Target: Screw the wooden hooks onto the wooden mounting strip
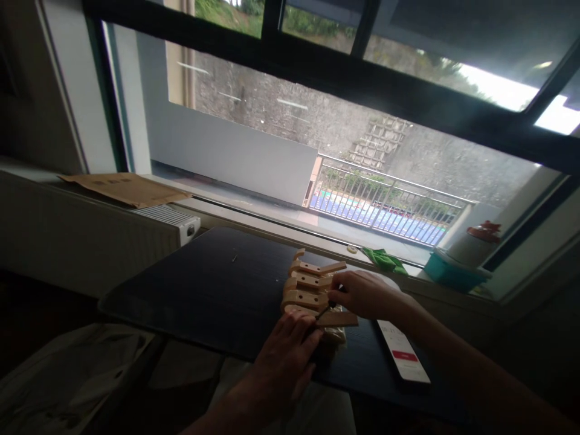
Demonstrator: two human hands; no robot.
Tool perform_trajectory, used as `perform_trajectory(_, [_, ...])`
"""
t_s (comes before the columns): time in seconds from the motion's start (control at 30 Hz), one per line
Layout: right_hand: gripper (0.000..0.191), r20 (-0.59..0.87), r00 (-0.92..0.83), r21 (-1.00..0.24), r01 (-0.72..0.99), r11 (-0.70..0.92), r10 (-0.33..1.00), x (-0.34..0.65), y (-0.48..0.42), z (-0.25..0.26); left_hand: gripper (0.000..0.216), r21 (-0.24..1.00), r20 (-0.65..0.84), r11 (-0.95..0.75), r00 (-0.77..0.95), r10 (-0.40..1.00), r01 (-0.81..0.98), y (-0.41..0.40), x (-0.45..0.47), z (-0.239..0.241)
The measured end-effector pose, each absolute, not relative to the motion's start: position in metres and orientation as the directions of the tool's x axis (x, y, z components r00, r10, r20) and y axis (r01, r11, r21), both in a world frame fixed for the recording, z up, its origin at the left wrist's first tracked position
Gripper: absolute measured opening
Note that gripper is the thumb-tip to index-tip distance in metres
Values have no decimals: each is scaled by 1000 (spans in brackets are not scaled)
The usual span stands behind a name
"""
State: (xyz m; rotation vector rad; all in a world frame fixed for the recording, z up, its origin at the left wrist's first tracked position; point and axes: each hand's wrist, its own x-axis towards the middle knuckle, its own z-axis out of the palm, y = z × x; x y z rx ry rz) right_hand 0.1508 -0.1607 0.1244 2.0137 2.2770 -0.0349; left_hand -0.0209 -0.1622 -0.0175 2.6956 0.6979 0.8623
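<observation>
Several light wooden hooks (304, 281) with curved ends and dark round holes are lined up side by side on a dark table. My left hand (285, 356) is at the near end of the row, its fingers closed over the nearest wooden hook (341, 319). Over the row's right side, my right hand (362, 293) is closed around the dark handle of a screwdriver (332, 304). Its thin shaft slants down to the nearest hook by my left fingertips; the tip's exact contact is hidden. Crinkled clear plastic (334, 336) shows beneath the hooks.
A phone (405, 356) with a lit screen lies right of the hooks on the dark table (203, 290). Along the windowsill are a green cloth (384, 260), a teal container (453, 270) and a bottle (473, 244). A brown envelope (127, 188) rests at the left.
</observation>
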Motion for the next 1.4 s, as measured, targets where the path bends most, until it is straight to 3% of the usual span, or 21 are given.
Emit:
perform_trajectory(0.2, [16,-156,-239,104,961,257,958,138,-163,142,62,274,475,-871,730,491,408,-166,-25,-27])
perform_trajectory(0.3, [14,-196,-267,136,946,296,944,134,-161,148,54,297,510,-876,713,481,379,-172,-32,-27])
perform_trajectory(0.37, [15,-206,-268,141,944,299,941,134,-160,149,36,369,588,-861,630,508,350,-169,-40,-25])
perform_trajectory(0.43, [17,-206,-263,140,945,295,942,135,-159,148,22,464,688,-814,437,580,349,-156,-50,-22])
perform_trajectory(0.5, [18,-197,-271,132,945,299,942,136,-159,146,17,611,653,-707,277,705,358,-134,-57,-19])
perform_trajectory(0.57, [18,-176,-290,124,942,313,941,136,-160,144,19,780,499,-531,185,847,331,-111,-60,-18])
perform_trajectory(0.67, [20,-146,-308,107,940,324,940,134,-159,140,26,909,287,-362,319,903,208,-89,-59,-19])
perform_trajectory(0.77, [19,-131,-297,121,942,313,946,135,-159,136,31,953,213,-289,470,856,95,-88,-56,-25])
perform_trajectory(1.07, [21,-69,-285,61,955,289,956,149,-158,124,43,983,183,-175,467,865,-63,-98,-52,-51])
perform_trajectory(1.4, [20,-58,-281,53,957,284,958,148,-158,120,28,978,191,-206,532,825,-32,-102,-49,-37])
